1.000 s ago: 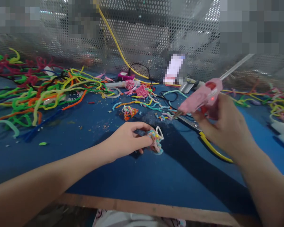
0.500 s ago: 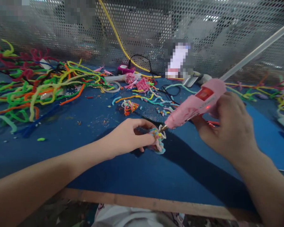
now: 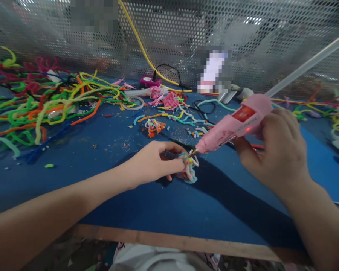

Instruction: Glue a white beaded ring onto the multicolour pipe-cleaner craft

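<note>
Between the thumb and fingers of my left hand [image 3: 155,163] is a small pipe-cleaner craft piece [image 3: 190,174] in light blue, pink and yellow, with a loop of white beads [image 3: 196,158] at its upper right. My right hand [image 3: 279,150] is wrapped round a pink hot glue gun [image 3: 234,124], its red light lit and a long clear glue stick [image 3: 307,64] rising out of its back. The metal nozzle [image 3: 194,153] points down left and meets the top of the craft piece. Some of my left fingers are hidden behind the piece.
An orange and white pipe-cleaner piece [image 3: 154,128] lies just beyond my left hand. Tangled coloured pipe cleaners [image 3: 73,98] fill the left side of the blue table. Pink pieces [image 3: 170,101], a purple device [image 3: 150,82] and a phone [image 3: 213,71] stand farther back, before a perforated metal screen [image 3: 169,41].
The glue gun and my right hand have shifted very slightly to the right, with the nozzle still at the craft piece. My left hand has hardly moved.
</note>
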The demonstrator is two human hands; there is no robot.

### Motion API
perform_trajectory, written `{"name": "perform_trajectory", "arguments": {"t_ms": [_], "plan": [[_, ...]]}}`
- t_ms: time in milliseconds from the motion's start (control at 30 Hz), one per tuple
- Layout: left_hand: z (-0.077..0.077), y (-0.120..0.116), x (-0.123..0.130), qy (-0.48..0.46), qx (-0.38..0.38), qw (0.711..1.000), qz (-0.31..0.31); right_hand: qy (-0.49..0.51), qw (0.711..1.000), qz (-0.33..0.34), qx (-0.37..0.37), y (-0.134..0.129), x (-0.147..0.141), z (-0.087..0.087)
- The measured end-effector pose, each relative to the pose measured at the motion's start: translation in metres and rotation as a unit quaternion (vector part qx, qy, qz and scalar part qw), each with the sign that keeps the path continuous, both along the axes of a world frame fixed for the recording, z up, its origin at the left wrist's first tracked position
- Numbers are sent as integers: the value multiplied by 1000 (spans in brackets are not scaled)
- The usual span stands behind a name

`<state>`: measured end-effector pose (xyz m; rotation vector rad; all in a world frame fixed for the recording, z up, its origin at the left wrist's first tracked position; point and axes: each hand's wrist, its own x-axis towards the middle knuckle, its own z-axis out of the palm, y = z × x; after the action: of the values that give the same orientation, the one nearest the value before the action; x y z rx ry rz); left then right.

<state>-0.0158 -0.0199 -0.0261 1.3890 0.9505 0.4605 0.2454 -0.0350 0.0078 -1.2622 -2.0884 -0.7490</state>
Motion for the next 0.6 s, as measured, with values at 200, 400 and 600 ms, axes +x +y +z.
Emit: {"name": "perform_trajectory", "arguments": {"t_ms": [200, 400, 600], "plan": [[1, 0, 1, -5, -6, 1000, 0, -4, 1000, 18, 12, 1, 2, 0], [5, 1, 1, 5, -15, 1000, -6, -8, 1000, 13, 27, 0, 2, 1], [8, 0, 2, -16, -32, 999, -1, -10, 999, -3, 36, -2, 1, 1]]}}
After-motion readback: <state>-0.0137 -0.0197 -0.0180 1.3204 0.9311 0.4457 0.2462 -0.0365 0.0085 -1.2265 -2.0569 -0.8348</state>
